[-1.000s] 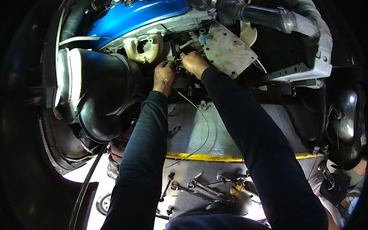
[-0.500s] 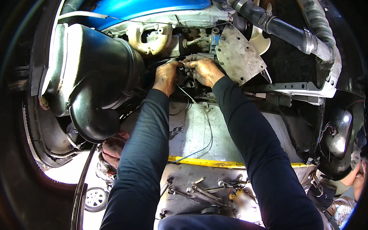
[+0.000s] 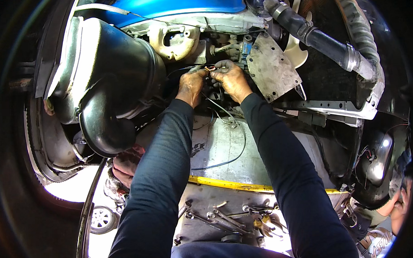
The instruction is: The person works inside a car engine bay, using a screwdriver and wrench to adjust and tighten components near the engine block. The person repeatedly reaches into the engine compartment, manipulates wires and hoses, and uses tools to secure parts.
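Both forearms [image 3: 164, 151], dark-sleeved, reach forward and converge left of the drilled metal plate [image 3: 270, 70]. The bare right hand [image 3: 233, 81] lies just beside the plate, fingers bent and pinching; the bare left hand [image 3: 191, 86] lies farther left of it, fingers curled, the two sets of fingertips nearly meeting.

One blue engine cover [image 3: 184, 3], top; below it, one pale manifold [image 3: 181, 50]. Left: one large black canister [image 3: 120, 64] with bent duct [image 3: 104, 128]; below, a reddish bundle [image 3: 127, 167], probably cloth, poorly lit. Right: one drilled metal plate [image 3: 272, 67], cream fan [image 3: 296, 56], black clamped hose [image 3: 328, 45]. Lower: yellow strip [image 3: 231, 184]; several wrenches [image 3: 230, 220]; one spoked wheel [image 3: 102, 218], lower left.
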`<state>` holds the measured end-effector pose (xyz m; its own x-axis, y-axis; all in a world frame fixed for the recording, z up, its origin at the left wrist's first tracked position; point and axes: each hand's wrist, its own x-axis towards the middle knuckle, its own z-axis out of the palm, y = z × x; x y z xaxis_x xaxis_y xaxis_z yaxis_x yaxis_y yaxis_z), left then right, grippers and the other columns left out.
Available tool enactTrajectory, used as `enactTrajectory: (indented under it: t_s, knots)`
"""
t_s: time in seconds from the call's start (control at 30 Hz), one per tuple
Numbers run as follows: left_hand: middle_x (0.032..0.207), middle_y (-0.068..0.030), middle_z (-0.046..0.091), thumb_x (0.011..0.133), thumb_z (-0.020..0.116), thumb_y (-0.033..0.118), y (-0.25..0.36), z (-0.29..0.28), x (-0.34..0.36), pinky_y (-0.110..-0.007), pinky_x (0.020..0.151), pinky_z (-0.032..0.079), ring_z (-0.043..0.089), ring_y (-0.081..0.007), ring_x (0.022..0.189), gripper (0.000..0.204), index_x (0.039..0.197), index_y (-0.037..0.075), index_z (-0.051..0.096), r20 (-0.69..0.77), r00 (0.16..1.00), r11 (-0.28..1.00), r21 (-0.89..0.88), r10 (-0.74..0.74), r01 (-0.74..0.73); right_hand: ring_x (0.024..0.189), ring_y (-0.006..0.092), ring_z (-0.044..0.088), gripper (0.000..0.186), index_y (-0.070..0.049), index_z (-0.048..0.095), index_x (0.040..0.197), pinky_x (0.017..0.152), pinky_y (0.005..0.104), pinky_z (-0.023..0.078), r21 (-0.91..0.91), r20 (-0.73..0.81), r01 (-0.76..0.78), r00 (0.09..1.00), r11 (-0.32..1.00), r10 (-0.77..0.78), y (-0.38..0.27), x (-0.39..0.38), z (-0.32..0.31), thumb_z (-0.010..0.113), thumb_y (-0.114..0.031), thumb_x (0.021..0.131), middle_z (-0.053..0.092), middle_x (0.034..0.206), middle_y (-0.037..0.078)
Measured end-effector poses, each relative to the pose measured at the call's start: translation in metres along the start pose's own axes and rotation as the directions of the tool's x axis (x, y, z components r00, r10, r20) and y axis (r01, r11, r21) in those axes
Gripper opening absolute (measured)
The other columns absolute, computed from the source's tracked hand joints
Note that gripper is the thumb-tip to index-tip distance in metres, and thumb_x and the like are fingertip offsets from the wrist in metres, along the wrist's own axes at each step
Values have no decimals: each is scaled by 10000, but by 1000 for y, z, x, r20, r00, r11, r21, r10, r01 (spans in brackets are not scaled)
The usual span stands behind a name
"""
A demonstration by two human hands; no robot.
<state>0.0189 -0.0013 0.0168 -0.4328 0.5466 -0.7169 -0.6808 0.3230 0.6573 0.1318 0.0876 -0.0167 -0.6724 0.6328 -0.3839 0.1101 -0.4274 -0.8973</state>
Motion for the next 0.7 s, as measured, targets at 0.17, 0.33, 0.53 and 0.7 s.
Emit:
enactTrajectory:
  t_s: [0.17, 0.33, 0.53, 0.7]
  knots:
    - [777, -44, 615, 896, 659, 145, -2, -1, 4, -297, 556, 407, 520, -159, 611, 117, 938, 41, 692, -58, 998, 1000, 16, 1, 0, 910, 322, 664, 217, -88, 628, 1099, 783, 394, 551, -740, 96, 461, 793, 489, -602, -9, -9, -1, 630, -76, 882, 660, 1040, 143]
    - [761, -18, 596, 901, 647, 155, -3, 3, 4, -272, 538, 368, 484, -139, 593, 113, 939, 60, 694, -60, 998, 999, -31, -36, 34, 943, 314, 651, 170, -89, 658, 1047, 821, 413, 543, -857, 320, 504, 680, 104, -660, -7, -8, -5, 648, -146, 887, 608, 993, 114]
    - [681, 41, 500, 921, 633, 185, 1, -2, 4, -264, 510, 300, 391, -95, 556, 100, 852, 116, 653, 20, 999, 999, -23, -31, 32, 914, 317, 643, 149, -60, 658, 1001, 825, 422, 530, -832, 444, 554, 659, -7, -607, -2, 0, -13, 638, -171, 904, 599, 981, 112]
    - [673, 0, 494, 930, 605, 156, -2, -6, 14, -283, 489, 339, 396, -125, 536, 105, 898, 71, 656, 13, 995, 992, -76, -101, 101, 921, 316, 633, 130, -50, 653, 978, 849, 431, 515, -811, 530, 581, 683, -66, -503, -11, 5, -13, 624, -159, 914, 593, 972, 119]
